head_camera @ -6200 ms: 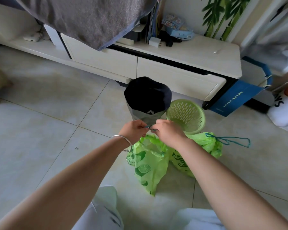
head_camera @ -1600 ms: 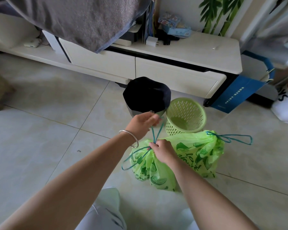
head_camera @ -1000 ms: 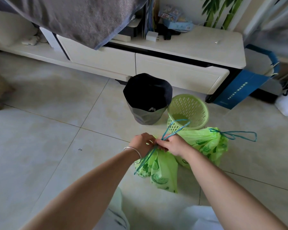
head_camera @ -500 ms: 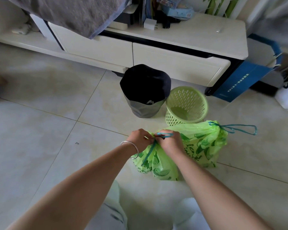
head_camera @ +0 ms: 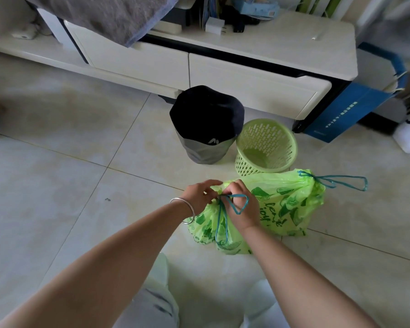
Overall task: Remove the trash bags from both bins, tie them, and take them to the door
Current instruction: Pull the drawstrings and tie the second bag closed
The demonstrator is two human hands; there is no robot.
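Fingers of left hand [head_camera: 199, 195] and right hand [head_camera: 240, 208] pinching the blue cord [head_camera: 232, 203] at the neck of the near green bag [head_camera: 208, 230] on the floor: second knot apparently under way, not finished. Beside it, touching, the other bag [head_camera: 287, 204], cord already knotted. Behind, green basket [head_camera: 265, 147] emptied; dark bin [head_camera: 206, 124] seemingly bare too. Left to do: carrying both to the door, not in view.

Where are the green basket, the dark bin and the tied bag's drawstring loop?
green basket [head_camera: 287, 138], head view, inner wall.
dark bin [head_camera: 206, 152], head view, grey outer side.
drawstring loop [head_camera: 341, 178], head view, upper strand.
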